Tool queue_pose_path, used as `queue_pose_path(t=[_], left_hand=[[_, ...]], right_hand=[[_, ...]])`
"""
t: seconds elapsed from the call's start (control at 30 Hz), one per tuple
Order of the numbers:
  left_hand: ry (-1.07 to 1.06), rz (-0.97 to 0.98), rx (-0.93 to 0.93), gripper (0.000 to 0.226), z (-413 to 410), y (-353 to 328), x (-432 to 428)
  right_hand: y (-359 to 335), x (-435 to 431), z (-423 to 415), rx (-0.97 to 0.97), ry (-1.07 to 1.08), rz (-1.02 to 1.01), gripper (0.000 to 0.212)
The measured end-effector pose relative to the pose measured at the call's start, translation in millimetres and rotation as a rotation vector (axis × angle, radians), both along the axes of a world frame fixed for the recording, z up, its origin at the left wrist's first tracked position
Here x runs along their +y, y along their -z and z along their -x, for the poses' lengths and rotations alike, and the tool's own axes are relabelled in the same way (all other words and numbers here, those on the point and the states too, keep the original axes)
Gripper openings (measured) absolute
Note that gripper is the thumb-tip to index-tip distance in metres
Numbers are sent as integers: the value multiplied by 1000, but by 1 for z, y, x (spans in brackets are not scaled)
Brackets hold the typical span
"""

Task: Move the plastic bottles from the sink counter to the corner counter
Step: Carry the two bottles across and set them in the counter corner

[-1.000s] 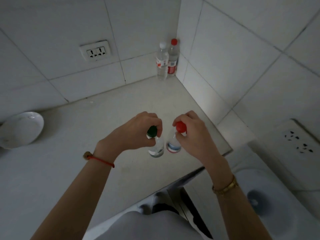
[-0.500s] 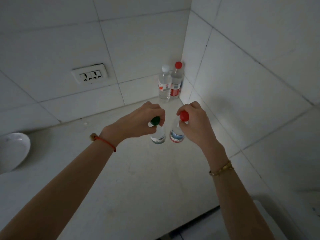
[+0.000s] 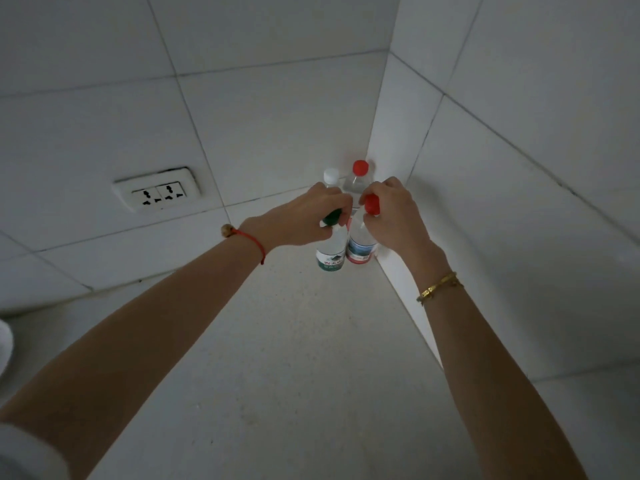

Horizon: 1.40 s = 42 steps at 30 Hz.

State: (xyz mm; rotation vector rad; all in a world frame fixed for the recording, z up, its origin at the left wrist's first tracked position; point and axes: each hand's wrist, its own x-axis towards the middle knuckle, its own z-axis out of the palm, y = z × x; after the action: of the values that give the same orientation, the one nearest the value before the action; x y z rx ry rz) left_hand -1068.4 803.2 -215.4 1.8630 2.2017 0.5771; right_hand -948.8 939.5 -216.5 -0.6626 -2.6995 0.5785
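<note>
Since half a second ago both my arms have reached deeper into the corner, so the bottles I carry now overlap the two already parked there, and the plate at the far left has almost slid out of view. The wall socket sits on the left tiles. My left hand has its fingertips pinched around the green cap of the green-capped bottle; the bottle hangs upright, long axis vertical, cap up, its base close over the corner counter, though I cannot tell if it touches. Just beside it, my right hand pinches the red cap of the red-capped bottle the same way, upright, near the right wall. Both held bottles are clear plastic; I cannot tell how full they are. Behind my hands stand the white-capped bottle and a second red-topped bottle, upright, tucked against the corner.
</note>
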Motion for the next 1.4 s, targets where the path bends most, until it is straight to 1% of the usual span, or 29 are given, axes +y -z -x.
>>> queue_pose_path(t=[0.23,0.5,0.73,0.93,1.03,1.13,1.27,1.4], left_hand=[[-42,19,-8,28,33,15,36],[-54,16,-56,37,38,33,60],[-47,37,-61,31,40,37,70],[-37,48,-36,24,38,34,70],[-53,30,-46,25,32,33,69],[-99,30,-44,23,29,31,67],[-130,33,-65,35,27,32,62],[-181,-22,-191,56,21,34,50]], right_hand=[[12,28,36,-80,15,-26,29],[26,43,52,-118,14,-75,27],[34,50,54,-141,7,-165,26],[42,49,55,-116,24,-263,32],[48,48,52,-94,42,-254,34],[53,45,48,-84,46,-198,43],[52,39,37,-44,73,-151,54],[52,31,18,11,107,-141,50]])
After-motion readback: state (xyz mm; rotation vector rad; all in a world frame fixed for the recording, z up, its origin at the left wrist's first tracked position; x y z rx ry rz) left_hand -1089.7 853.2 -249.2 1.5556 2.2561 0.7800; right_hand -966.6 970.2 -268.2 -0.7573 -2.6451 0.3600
